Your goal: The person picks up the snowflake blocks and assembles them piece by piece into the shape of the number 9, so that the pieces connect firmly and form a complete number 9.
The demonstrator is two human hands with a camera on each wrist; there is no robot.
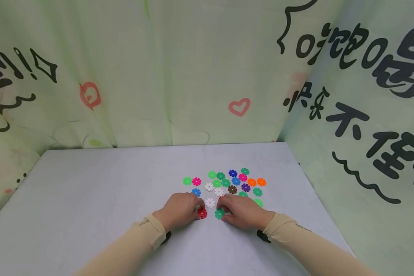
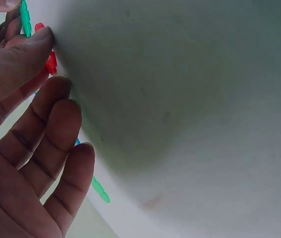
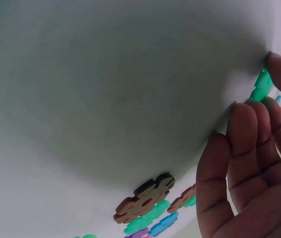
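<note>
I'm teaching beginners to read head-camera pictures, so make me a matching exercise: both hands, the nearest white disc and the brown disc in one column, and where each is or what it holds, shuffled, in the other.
Column one
1. Left hand
2. Right hand
3. Nearest white disc
4. Brown disc

Column two
A. Pinches a green disc
B. Lies beyond the right hand, left of a purple disc in the head view
C. Pinches a red disc
D. Lies between the two hands

Right pairs: 1-C, 2-A, 3-D, 4-B
</note>
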